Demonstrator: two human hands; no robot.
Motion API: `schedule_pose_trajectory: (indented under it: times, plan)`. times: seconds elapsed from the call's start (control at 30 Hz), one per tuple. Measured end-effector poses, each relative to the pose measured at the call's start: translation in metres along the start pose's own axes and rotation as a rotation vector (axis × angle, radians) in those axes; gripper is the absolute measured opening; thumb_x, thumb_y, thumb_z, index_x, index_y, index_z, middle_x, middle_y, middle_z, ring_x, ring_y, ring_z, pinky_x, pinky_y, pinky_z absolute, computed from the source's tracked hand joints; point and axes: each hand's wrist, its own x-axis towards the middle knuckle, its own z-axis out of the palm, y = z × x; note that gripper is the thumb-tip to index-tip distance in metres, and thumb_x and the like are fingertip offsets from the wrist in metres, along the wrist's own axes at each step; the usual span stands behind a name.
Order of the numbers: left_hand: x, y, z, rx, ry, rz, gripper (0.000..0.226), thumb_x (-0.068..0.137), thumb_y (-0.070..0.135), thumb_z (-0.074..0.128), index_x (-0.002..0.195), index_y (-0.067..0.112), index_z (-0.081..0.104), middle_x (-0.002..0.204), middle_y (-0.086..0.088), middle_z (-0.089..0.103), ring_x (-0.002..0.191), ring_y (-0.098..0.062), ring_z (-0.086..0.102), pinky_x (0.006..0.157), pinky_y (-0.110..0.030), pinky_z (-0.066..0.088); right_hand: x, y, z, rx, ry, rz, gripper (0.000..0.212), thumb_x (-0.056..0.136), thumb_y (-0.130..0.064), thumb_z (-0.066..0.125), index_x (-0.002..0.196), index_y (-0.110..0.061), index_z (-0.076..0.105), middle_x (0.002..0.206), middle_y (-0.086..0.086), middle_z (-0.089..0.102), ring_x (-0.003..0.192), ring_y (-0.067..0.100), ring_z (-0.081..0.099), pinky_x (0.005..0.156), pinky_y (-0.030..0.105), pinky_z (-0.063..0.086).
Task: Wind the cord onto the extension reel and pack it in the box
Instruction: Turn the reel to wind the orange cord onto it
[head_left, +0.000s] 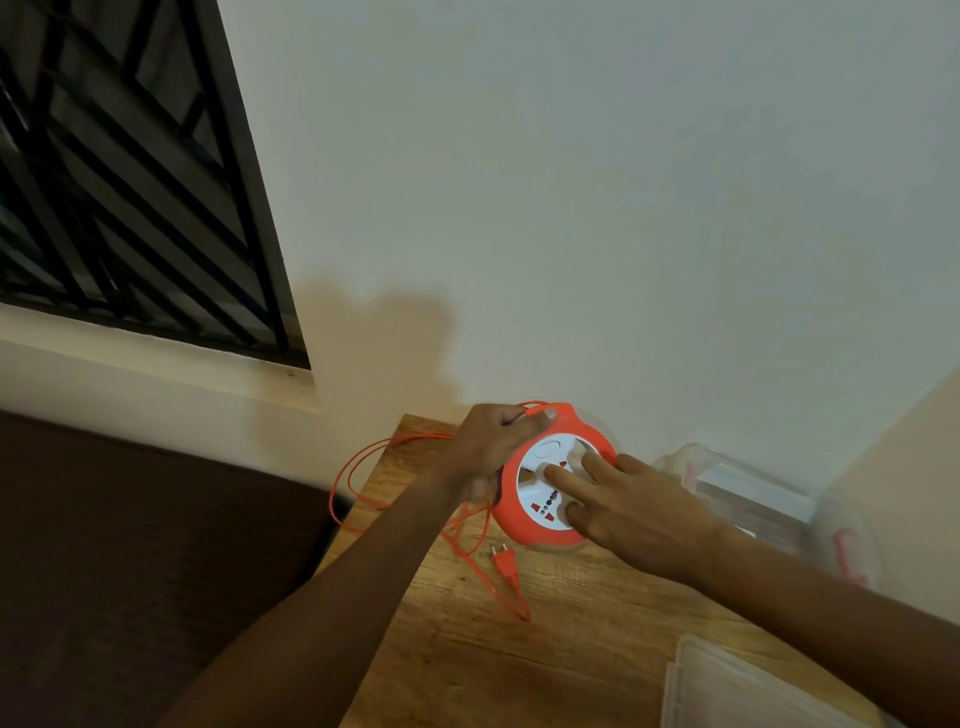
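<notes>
Reel at worktop far edge, tilted up. Left hand grip curled round reel rim, pinching cord. Right hand fingers straight, pressing white face. Cord loops over left edge; plug near reel. Box right; lid at near edge.

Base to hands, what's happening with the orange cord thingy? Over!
Left hand grips round orange-and-white extension reel; right hand fingers straight, touching its face. Thin orange cord loose, plug on wooden table. Clear plastic box beside.
</notes>
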Motion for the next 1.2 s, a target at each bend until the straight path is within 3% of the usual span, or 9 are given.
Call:
schedule_pose_trajectory:
  times: [0.13,0.3,0.43,0.53,0.8,1.0,1.1,1.2]
  plan:
    - [0.006,0.002,-0.001,-0.018,0.027,-0.014,0.038,0.098,0.033,0.073,0.109,-0.004,0.076,0.097,-0.021,0.081,0.074,-0.029,0.079,0.060,-0.036,0.065,-0.002,0.004,-0.002,0.007,-0.047,0.026,0.041,0.077,-0.030,0.081,0.114,-0.020,0.068,0.149,0.012,0.043,0.117,0.039,0.054,0.074,0.046,0.056]
    - [0.013,0.008,-0.008,-0.041,0.039,-0.023,0.036,0.098,0.034,0.073,0.106,-0.001,0.078,0.097,-0.022,0.081,0.071,-0.028,0.078,0.064,-0.039,0.065,-0.006,0.012,-0.005,0.017,-0.048,0.073,0.043,0.082,-0.024,0.074,0.122,-0.024,0.060,0.158,0.014,0.027,0.122,0.040,0.047,0.070,0.045,0.053]
    - [0.016,0.007,-0.006,-0.006,-0.013,-0.029,0.042,0.096,0.037,0.075,0.110,-0.003,0.077,0.103,-0.030,0.078,0.078,-0.035,0.076,0.072,-0.046,0.064,-0.003,0.009,-0.011,0.011,-0.055,0.068,0.037,0.079,-0.024,0.076,0.114,-0.024,0.065,0.150,0.015,0.036,0.115,0.038,0.051,0.068,0.043,0.054]
    - [0.015,0.004,-0.007,0.020,-0.043,-0.031,0.043,0.095,0.039,0.076,0.109,-0.002,0.078,0.102,-0.029,0.078,0.078,-0.035,0.076,0.069,-0.044,0.065,-0.004,0.007,-0.013,0.027,-0.068,0.042,0.037,0.077,-0.026,0.078,0.112,-0.026,0.066,0.147,0.015,0.039,0.115,0.039,0.052,0.067,0.042,0.055]
    - [0.011,0.005,-0.015,-0.001,-0.021,-0.014,0.042,0.097,0.037,0.074,0.110,-0.004,0.076,0.103,-0.026,0.079,0.076,-0.032,0.078,0.064,-0.038,0.066,-0.002,0.000,-0.013,0.077,-0.056,0.133,0.040,0.091,-0.021,0.062,0.129,-0.027,0.052,0.158,0.022,0.015,0.125,0.042,0.042,0.079,0.047,0.054]
    - [0.005,-0.002,-0.019,0.030,-0.042,-0.023,0.036,0.097,0.038,0.073,0.105,0.003,0.080,0.099,-0.021,0.081,0.077,-0.032,0.080,0.063,-0.038,0.066,0.003,-0.004,-0.018,-0.008,-0.083,-0.052,0.038,0.084,-0.022,0.073,0.120,-0.019,0.062,0.157,0.013,0.029,0.121,0.043,0.048,0.076,0.047,0.056]
    - [0.002,-0.009,-0.017,0.145,-0.062,0.000,0.036,0.096,0.043,0.073,0.102,0.008,0.081,0.093,-0.016,0.082,0.076,-0.032,0.080,0.062,-0.036,0.066,0.008,-0.011,-0.020,-0.043,-0.142,-0.124,0.033,0.089,-0.024,0.067,0.122,-0.025,0.062,0.161,0.007,0.018,0.124,0.042,0.042,0.080,0.048,0.052]
    - [-0.003,-0.011,-0.013,0.187,-0.112,0.013,0.031,0.096,0.042,0.074,0.098,0.012,0.082,0.091,-0.013,0.082,0.075,-0.028,0.081,0.060,-0.033,0.064,0.015,-0.020,-0.022,-0.035,-0.186,-0.119,0.035,0.091,-0.025,0.066,0.126,-0.026,0.061,0.159,0.004,0.021,0.121,0.038,0.046,0.084,0.050,0.049]
